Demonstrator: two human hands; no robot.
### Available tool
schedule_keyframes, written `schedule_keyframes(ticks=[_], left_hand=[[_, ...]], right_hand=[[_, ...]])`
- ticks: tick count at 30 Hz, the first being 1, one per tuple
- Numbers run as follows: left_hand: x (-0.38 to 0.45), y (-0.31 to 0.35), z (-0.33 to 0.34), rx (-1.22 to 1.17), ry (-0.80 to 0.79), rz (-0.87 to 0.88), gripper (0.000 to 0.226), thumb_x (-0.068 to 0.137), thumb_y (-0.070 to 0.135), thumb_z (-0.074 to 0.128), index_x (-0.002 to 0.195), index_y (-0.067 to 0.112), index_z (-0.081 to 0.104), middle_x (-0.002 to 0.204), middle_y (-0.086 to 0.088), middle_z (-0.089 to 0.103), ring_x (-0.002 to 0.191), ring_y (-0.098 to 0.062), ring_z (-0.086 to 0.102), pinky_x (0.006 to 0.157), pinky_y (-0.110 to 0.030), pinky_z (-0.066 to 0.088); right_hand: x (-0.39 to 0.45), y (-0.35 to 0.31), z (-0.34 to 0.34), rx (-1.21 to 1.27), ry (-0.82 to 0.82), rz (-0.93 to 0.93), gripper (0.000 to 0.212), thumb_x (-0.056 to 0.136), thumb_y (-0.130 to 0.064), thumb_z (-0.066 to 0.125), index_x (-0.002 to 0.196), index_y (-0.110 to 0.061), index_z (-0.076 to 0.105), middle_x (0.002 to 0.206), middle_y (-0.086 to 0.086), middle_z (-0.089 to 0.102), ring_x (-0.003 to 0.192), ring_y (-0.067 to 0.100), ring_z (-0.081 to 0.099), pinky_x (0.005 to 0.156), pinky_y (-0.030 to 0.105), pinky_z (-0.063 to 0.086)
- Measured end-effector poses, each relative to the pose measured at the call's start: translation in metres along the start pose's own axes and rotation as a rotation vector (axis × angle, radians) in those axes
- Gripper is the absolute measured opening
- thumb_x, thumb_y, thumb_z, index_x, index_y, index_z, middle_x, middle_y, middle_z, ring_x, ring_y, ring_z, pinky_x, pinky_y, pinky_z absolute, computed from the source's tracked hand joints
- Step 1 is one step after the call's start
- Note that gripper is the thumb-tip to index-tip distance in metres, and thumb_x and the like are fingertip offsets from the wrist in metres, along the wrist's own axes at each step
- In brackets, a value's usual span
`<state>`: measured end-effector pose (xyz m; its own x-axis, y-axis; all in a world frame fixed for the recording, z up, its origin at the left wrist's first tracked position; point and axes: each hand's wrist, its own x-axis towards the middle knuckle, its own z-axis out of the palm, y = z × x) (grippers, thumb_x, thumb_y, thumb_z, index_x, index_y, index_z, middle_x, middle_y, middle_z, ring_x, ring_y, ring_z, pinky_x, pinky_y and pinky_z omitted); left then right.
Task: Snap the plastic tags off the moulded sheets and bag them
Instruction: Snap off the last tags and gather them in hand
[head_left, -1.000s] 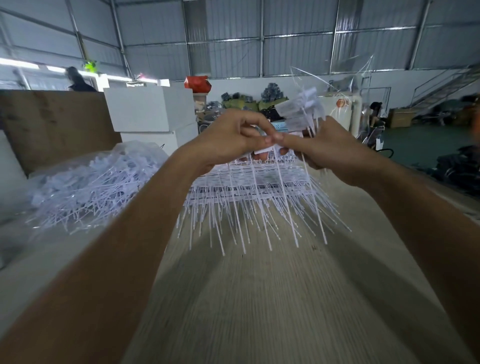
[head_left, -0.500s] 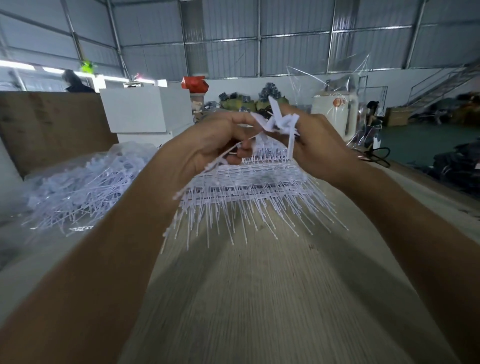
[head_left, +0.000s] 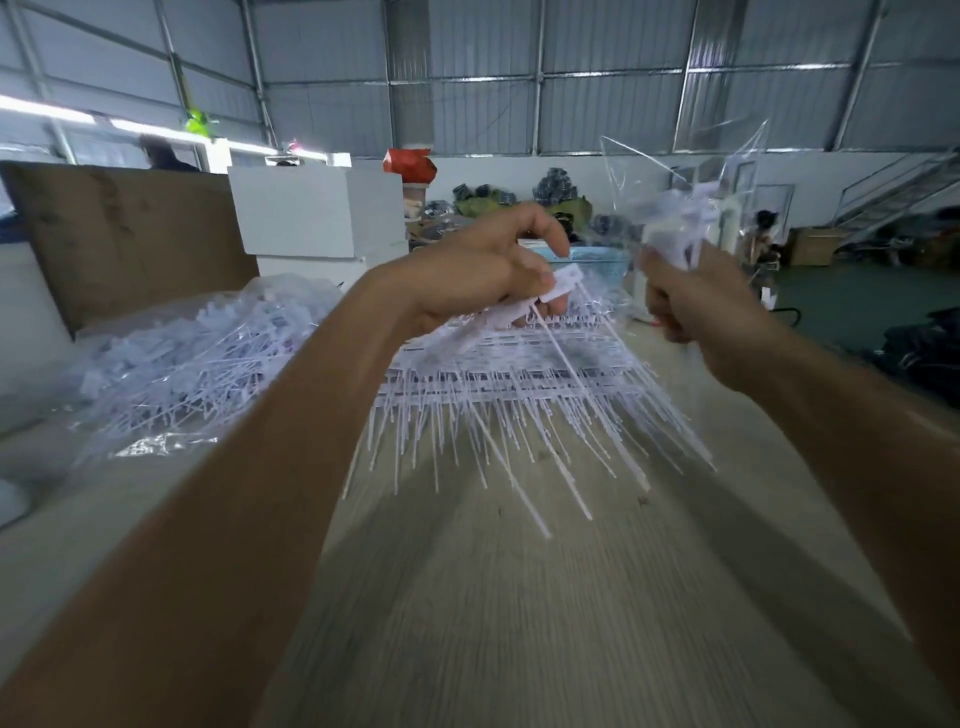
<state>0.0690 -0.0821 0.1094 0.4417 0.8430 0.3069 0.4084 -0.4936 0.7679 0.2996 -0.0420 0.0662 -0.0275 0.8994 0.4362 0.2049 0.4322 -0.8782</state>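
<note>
Left hand (head_left: 483, 270) pinches moulded sheets (head_left: 519, 374) above bare desk (head_left: 519, 597); strips point down toward viewer. Right hand (head_left: 691, 301) grips snapped tags (head_left: 680, 228), apart.

I see dim, even shed light, bright strip windows (head_left: 47, 111) blown out upper left, soft arm shadows on the table (head_left: 519, 623) — motion blur throughout, wide-angle stretch at edges.

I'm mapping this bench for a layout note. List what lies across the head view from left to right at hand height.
Brown board → clear bag of loose tags → left hand, pinching a tag on the moulded sheet → right hand, gripping a bunch of snapped tags.
</note>
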Motion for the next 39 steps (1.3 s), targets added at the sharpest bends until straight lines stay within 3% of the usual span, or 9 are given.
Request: schedule_keyframes(ticks=[5,9,14,19,22,28,31,34,39], left_hand=[[-0.003,-0.001,0.000,0.011,-0.037,0.035,0.033,0.093,-0.012,0.057,0.111,0.014,0.048,0.099,-0.010,0.077,0.099,-0.024,0.071,0.085,-0.035,0.051],[0.001,-0.005,0.000,0.021,0.113,0.060,0.038,0.084,-0.004,0.075,0.110,0.012,0.052,0.103,-0.010,0.071,0.091,-0.021,0.071,0.089,-0.042,0.058],[0.001,-0.008,0.003,0.073,0.129,0.113,0.035,0.081,0.002,0.080,0.104,0.012,0.056,0.103,-0.012,0.070,0.088,-0.017,0.072,0.083,-0.032,0.059],[0.003,-0.015,0.003,0.196,0.117,0.006,0.026,0.093,0.030,0.067,0.102,0.006,0.067,0.092,-0.003,0.074,0.090,-0.021,0.071,0.082,-0.031,0.055],[0.002,-0.017,0.007,0.107,0.119,0.057,0.022,0.102,0.023,0.057,0.091,0.011,0.071,0.083,-0.007,0.073,0.077,-0.024,0.068,0.070,-0.024,0.051],[0.009,-0.016,0.012,-0.164,0.184,0.011,0.026,0.103,0.014,0.051,0.083,0.002,0.063,0.055,0.000,0.053,0.051,-0.012,0.043,0.051,-0.023,0.033],[0.010,-0.014,0.014,-0.415,0.101,-0.109,0.025,0.101,0.008,0.044,0.077,0.010,0.052,0.052,0.003,0.037,0.048,-0.011,0.024,0.050,-0.025,0.017],[0.009,-0.012,0.014,-0.547,-0.011,-0.240,0.029,0.094,0.003,0.037,0.068,0.017,0.041,0.049,0.006,0.026,0.052,-0.012,0.007,0.053,-0.027,0.007],[0.005,-0.002,0.009,-0.280,-0.021,-0.129,0.036,0.100,0.017,0.049,0.065,0.015,0.049,0.053,0.002,0.031,0.051,-0.013,0.016,0.056,-0.032,0.011]], right_hand=[[-0.014,-0.013,0.026,0.045,-0.201,-0.035,0.033,0.094,-0.040,0.069,0.063,-0.029,0.071,0.046,-0.014,0.046,0.039,0.002,0.035,0.039,0.018,0.028],[-0.014,-0.016,0.020,0.212,-0.335,0.082,0.049,0.082,-0.066,0.063,0.066,-0.021,0.075,0.054,-0.006,0.033,0.047,0.010,0.025,0.044,0.023,0.019],[-0.018,-0.017,0.018,0.159,-0.427,-0.005,0.037,0.085,-0.045,0.072,0.056,-0.027,0.060,0.051,-0.009,0.040,0.044,0.008,0.029,0.042,0.019,0.025],[-0.014,-0.022,0.016,0.317,-0.312,-0.077,0.021,0.097,-0.021,0.066,0.077,-0.019,0.060,0.054,-0.010,0.044,0.044,0.005,0.033,0.042,0.017,0.027],[-0.015,-0.021,0.017,0.363,-0.264,-0.072,0.016,0.096,-0.021,0.067,0.083,-0.015,0.061,0.057,-0.006,0.044,0.046,0.007,0.031,0.042,0.020,0.023],[-0.018,-0.031,0.010,0.056,-0.199,-0.237,0.019,0.087,-0.016,0.077,0.091,0.001,0.068,0.062,0.000,0.064,0.050,0.013,0.046,0.044,0.023,0.032],[-0.024,-0.041,0.008,-0.165,-0.225,-0.403,0.020,0.087,-0.027,0.077,0.102,-0.023,0.065,0.077,-0.018,0.071,0.068,0.001,0.067,0.059,0.013,0.053],[-0.022,-0.048,0.009,-0.482,-0.196,-0.551,0.014,0.088,-0.044,0.072,0.094,-0.037,0.062,0.089,-0.007,0.072,0.084,0.025,0.069,0.077,0.043,0.059],[0.002,-0.030,-0.001,-0.709,0.060,-0.482,0.020,0.103,-0.014,0.053,0.113,-0.013,0.070,0.088,0.010,0.068,0.065,0.013,0.059,0.057,0.024,0.050]])
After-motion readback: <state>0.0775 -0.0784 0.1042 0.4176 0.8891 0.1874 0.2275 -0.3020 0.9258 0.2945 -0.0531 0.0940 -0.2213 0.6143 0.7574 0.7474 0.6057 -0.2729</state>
